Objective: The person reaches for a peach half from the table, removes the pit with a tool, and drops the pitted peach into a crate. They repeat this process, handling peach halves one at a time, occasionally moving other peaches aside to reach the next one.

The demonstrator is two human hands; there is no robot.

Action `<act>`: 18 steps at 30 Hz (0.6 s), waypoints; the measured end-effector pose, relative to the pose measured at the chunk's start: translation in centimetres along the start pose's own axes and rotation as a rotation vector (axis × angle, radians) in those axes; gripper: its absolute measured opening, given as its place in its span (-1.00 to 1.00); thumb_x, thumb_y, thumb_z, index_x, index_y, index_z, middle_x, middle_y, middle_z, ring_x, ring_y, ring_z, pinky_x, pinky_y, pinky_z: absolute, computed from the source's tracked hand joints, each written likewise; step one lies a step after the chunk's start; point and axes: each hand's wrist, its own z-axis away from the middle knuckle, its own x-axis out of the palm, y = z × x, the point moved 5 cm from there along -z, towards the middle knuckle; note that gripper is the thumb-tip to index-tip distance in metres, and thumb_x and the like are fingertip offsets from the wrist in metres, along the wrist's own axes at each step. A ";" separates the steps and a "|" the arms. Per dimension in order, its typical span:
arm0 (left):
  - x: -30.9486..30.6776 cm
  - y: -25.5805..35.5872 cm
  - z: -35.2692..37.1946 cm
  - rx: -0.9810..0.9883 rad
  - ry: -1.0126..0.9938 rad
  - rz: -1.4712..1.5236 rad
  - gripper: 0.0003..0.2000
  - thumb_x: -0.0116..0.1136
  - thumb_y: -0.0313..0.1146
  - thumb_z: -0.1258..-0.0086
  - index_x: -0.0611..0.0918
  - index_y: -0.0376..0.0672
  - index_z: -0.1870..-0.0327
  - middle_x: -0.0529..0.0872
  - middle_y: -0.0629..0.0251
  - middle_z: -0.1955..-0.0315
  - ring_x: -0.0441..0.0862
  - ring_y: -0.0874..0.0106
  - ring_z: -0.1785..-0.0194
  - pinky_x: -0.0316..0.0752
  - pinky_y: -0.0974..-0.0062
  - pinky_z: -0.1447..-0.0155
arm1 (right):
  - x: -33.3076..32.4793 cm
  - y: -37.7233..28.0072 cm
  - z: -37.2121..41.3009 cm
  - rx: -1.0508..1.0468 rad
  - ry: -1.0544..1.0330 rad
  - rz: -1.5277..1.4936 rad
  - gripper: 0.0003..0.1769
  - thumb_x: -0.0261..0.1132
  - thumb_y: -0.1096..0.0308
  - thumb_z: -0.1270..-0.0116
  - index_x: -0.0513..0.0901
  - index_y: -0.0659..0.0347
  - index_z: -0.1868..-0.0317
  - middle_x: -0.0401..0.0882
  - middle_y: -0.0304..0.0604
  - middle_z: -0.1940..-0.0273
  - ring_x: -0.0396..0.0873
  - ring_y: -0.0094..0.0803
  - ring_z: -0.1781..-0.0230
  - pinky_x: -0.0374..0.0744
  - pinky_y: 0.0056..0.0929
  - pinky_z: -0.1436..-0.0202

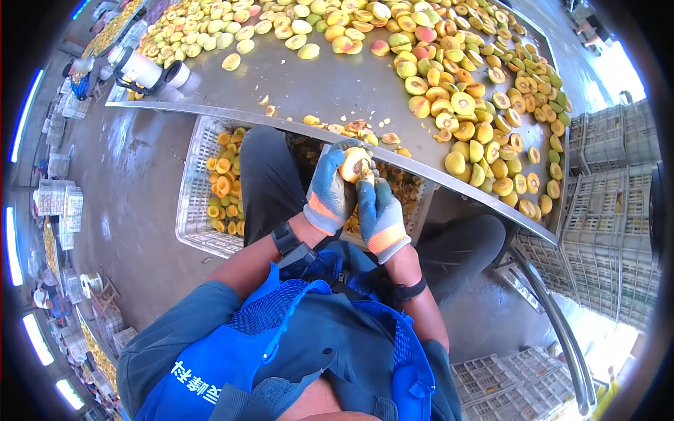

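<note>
We have a pale-yellow, brown-centred cut fruit [349,167] on our side of the grey metal table's [295,84] near edge, clamped in our left hand [328,188], gloved blue and grey with an orange cuff. It should be light, soft and slick — best cupped gently round its skin, since it may bruise. Our right hand [382,216], gloved alike, angles toward the table, fingertips together at the cut face — whether they pinch it, we cannot tell.
</note>
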 end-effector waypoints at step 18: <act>-0.1 -0.1 0.6 0.227 0.002 -0.391 -0.74 -0.12 -0.24 -0.63 0.55 -0.18 -0.08 0.70 0.20 0.12 0.67 0.40 0.04 0.60 0.44 -0.16 | 1.1 0.5 0.8 -0.091 0.013 -0.063 -0.55 0.10 0.19 -0.63 0.52 0.43 -0.25 0.68 0.44 0.08 0.66 0.32 -0.03 0.64 -0.08 -0.01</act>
